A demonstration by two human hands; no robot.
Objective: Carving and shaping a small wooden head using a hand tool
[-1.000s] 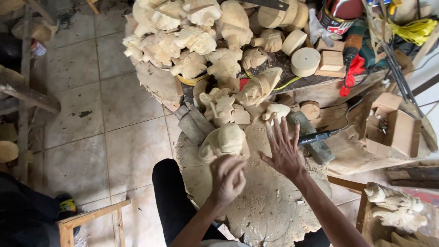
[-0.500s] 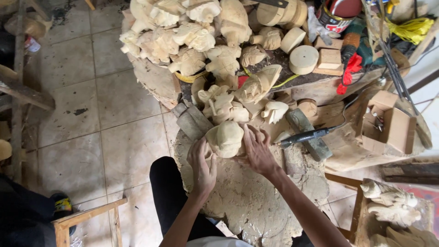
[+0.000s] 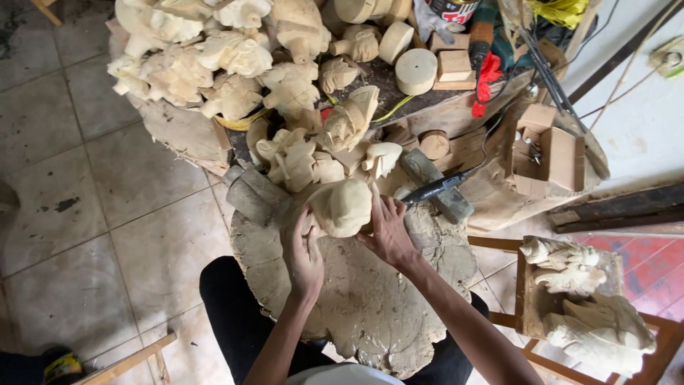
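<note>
On the stump slab (image 3: 370, 314) in front of your knees, the pale carving (image 3: 343, 207) sits clasped between both hands, left hand (image 3: 303, 251) and right hand (image 3: 388, 229) wrapped on its flanks. Solid wood, probably hefty and rigid; grip the rounded body, spare thin carved edges.

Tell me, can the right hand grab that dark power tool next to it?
Probably yes. The right hand rests on the pale wooden carving, and the dark power tool lies just beyond its fingers with nothing between them.
</note>
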